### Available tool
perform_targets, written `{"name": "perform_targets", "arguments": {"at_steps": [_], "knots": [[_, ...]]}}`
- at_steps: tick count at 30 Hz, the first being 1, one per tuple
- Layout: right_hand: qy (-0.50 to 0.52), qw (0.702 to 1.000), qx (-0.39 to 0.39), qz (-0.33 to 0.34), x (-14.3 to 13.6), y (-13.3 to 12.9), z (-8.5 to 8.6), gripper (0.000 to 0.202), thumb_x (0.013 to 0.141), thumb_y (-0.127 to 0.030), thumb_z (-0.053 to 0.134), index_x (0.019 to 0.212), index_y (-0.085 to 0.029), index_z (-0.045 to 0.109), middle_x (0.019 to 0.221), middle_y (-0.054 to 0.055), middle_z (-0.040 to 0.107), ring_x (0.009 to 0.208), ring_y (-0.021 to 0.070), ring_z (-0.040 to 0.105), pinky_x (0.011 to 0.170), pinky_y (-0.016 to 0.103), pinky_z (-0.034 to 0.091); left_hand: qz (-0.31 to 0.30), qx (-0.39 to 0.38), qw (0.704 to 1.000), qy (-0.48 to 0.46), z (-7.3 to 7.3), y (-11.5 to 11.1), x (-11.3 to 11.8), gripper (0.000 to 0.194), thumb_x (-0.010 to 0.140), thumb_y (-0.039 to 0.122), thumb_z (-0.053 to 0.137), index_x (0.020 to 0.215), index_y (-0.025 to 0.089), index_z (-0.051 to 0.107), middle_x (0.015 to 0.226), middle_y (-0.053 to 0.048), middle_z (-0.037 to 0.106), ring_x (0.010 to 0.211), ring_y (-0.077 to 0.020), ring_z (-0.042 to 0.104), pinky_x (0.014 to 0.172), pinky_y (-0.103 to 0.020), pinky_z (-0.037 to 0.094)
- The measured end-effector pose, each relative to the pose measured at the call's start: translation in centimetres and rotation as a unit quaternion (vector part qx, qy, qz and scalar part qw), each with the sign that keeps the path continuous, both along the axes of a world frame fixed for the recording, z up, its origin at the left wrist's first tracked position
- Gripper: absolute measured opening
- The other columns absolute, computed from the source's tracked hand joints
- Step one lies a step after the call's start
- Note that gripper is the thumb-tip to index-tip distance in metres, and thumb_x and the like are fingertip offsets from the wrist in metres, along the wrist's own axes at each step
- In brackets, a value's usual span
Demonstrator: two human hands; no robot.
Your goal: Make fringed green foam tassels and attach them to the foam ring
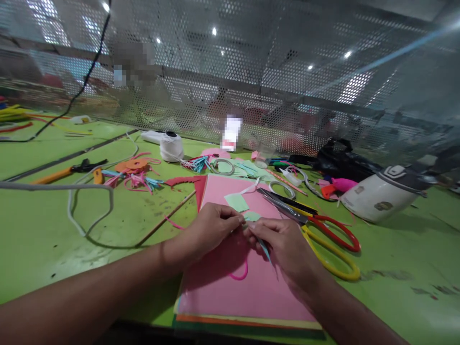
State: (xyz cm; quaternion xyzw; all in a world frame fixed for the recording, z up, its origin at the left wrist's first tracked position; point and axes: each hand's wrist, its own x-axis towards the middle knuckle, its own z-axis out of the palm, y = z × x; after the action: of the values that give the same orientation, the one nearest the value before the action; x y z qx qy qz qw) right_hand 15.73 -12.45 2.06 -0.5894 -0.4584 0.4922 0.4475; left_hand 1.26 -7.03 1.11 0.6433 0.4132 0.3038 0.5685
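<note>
Over a stack of coloured paper sheets [215, 297], pink on top, my two hands meet with their fingertips almost touching. My left hand [212, 229] pinches the edge of a small light green paper piece [252, 216]. My right hand [278, 237] grips the same piece from the other side, and a narrow blue-green strip [265, 250] sticks out below its fingers. Beneath the hands hangs a loop of bright pink cord [240, 275]; where it is held is hidden. Another light green paper piece [237, 201] lies just beyond them.
Scissors with red and yellow handles [332, 254] lie right of the stack, near a white jug [373, 194]. A thin stick [165, 219] and a looped grey cable [70, 211] lie left. Paper-strip tassels [134, 175] and a white thread spool [171, 146] sit farther back, before a perforated metal screen [244, 72].
</note>
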Motion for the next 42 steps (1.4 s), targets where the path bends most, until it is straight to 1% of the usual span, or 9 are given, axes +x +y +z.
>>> {"name": "perform_targets", "arguments": {"at_steps": [5, 7, 13, 19, 22, 30, 32, 34, 42], "knots": [[-0.059, 0.998, 0.016, 0.028, 0.38, 0.02, -0.12, 0.032, 0.077, -0.038, 0.06, 0.058, -0.012, 0.063, 0.047, -0.001, 0.05, 0.044, 0.0084, 0.04, 0.043, 0.023, 0.028, -0.027, -0.014, 0.999, -0.034, -0.07, -0.06, 0.0, 0.023, 0.075, 0.029, 0.056, 0.063, 0.012, 0.066, 0.058, 0.0, 0.059, 0.05, -0.0072, 0.041, 0.05, -0.02, 0.031], [-0.072, 0.997, 0.014, 0.033, 0.55, 0.09, -0.14, 0.032, 0.078, -0.037, 0.058, 0.058, -0.012, 0.063, 0.048, -0.001, 0.05, 0.045, 0.0088, 0.041, 0.043, 0.023, 0.028, -0.032, -0.025, 0.998, -0.045, -0.18, -0.03, -0.01, 0.023, 0.075, 0.029, 0.055, 0.065, 0.012, 0.066, 0.061, -0.001, 0.06, 0.052, -0.0079, 0.043, 0.051, -0.02, 0.032], [-0.09, 0.995, 0.0, 0.046, 0.68, 0.35, -0.34, 0.033, 0.079, -0.037, 0.057, 0.057, -0.013, 0.062, 0.047, -0.001, 0.049, 0.043, 0.0086, 0.041, 0.042, 0.023, 0.028, -0.033, -0.046, 0.997, -0.047, -0.28, 0.02, -0.04, 0.024, 0.073, 0.031, 0.056, 0.065, 0.011, 0.066, 0.059, -0.001, 0.058, 0.052, -0.0086, 0.042, 0.051, -0.021, 0.032], [-0.08, 0.995, -0.005, 0.057, 0.93, 0.46, -0.64, 0.032, 0.079, -0.038, 0.056, 0.06, -0.013, 0.063, 0.047, -0.001, 0.05, 0.042, 0.0084, 0.04, 0.041, 0.022, 0.028, -0.027, -0.065, 0.997, -0.038, 0.34, -0.17, 0.07, 0.021, 0.073, 0.029, 0.056, 0.061, 0.013, 0.064, 0.054, 0.002, 0.054, 0.046, -0.0064, 0.035, 0.045, -0.02, 0.026], [-0.074, 0.995, -0.007, 0.06, 0.94, 0.5, -0.63, 0.032, 0.078, -0.038, 0.057, 0.059, -0.013, 0.063, 0.048, -0.001, 0.051, 0.043, 0.0087, 0.041, 0.041, 0.022, 0.028, -0.029, -0.06, 0.997, -0.033, 0.49, -0.14, 0.08, 0.021, 0.073, 0.029, 0.056, 0.061, 0.013, 0.064, 0.052, 0.002, 0.052, 0.045, -0.006, 0.034, 0.044, -0.02, 0.025], [-0.06, 0.996, -0.002, 0.062, 0.76, 0.41, -0.4, 0.031, 0.077, -0.037, 0.057, 0.06, -0.012, 0.064, 0.052, 0.001, 0.053, 0.045, 0.009, 0.043, 0.041, 0.022, 0.03, -0.014, -0.034, 0.999, -0.005, 0.03, 0.11, 0.01, 0.027, 0.074, 0.034, 0.056, 0.059, 0.012, 0.062, 0.05, 0.004, 0.047, 0.045, -0.0058, 0.029, 0.044, -0.021, 0.022], [-0.062, 0.996, -0.001, 0.062, 0.74, 0.38, -0.4, 0.031, 0.077, -0.037, 0.058, 0.059, -0.012, 0.063, 0.051, 0.001, 0.053, 0.044, 0.0087, 0.042, 0.041, 0.022, 0.029, -0.024, -0.029, 0.999, -0.007, 0.07, 0.05, 0.02, 0.027, 0.075, 0.034, 0.055, 0.06, 0.012, 0.062, 0.051, 0.003, 0.047, 0.046, -0.006, 0.03, 0.044, -0.021, 0.022], [-0.058, 0.996, -0.002, 0.06, 0.71, 0.37, -0.4, 0.03, 0.077, -0.036, 0.058, 0.059, -0.012, 0.063, 0.051, 0.001, 0.053, 0.044, 0.0085, 0.042, 0.04, 0.021, 0.029, -0.034, -0.027, 0.999, -0.013, 0.11, 0.0, 0.03, 0.026, 0.075, 0.033, 0.055, 0.061, 0.012, 0.062, 0.052, 0.003, 0.047, 0.046, -0.0061, 0.031, 0.044, -0.021, 0.022], [-0.036, 0.998, -0.013, 0.058, 0.64, 0.1, -0.34, 0.03, 0.076, -0.04, 0.06, 0.065, -0.012, 0.065, 0.054, 0.0, 0.053, 0.046, 0.0088, 0.043, 0.04, 0.02, 0.028, -0.017, -0.034, 0.999, -0.003, 0.06, 0.13, -0.01, 0.029, 0.075, 0.036, 0.055, 0.058, 0.013, 0.06, 0.05, 0.005, 0.046, 0.045, -0.0058, 0.03, 0.044, -0.021, 0.022]]}}
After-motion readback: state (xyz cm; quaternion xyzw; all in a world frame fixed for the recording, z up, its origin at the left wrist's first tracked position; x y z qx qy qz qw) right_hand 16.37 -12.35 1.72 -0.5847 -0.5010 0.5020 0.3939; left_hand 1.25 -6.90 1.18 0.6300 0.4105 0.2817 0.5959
